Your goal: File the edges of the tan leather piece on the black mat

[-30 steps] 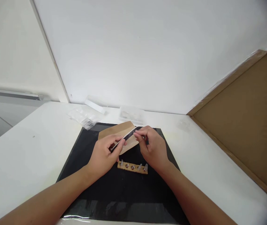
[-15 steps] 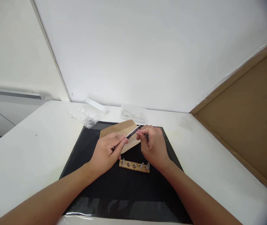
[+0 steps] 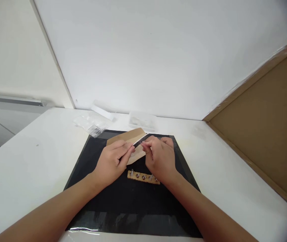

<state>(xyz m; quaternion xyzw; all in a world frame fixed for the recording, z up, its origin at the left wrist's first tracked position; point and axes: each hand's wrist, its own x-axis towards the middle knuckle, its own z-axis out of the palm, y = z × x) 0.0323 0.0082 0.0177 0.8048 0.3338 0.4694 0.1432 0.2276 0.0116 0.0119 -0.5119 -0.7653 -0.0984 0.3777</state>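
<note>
My left hand [image 3: 114,158] is closed on the lower end of a narrow dark strip with a white edge [image 3: 140,140]. The strip slants up to the right. My right hand [image 3: 159,154] has its thumb and forefinger pinched at the strip's upper part; whether something small is also between them I cannot tell. Behind the hands lies a piece of brown paper [image 3: 123,136], tilted and partly covered by them. Below, on the black mat [image 3: 133,205], rests a small tan bar [image 3: 143,177] with several round shiny pieces and clear upright bits; my right hand hides its right end.
At the back of the white table [image 3: 27,148] are a clear plastic bag [image 3: 93,126] with a printed label, a white strip-like piece [image 3: 102,112] and a shallow clear box [image 3: 142,121]. A white wall stands behind, and a brown cardboard panel [image 3: 264,127] borders the right.
My right hand has slid left and slightly down along the strip, closer to my left hand. It now covers the right end of the tan bar. My left hand has shifted only slightly.
</note>
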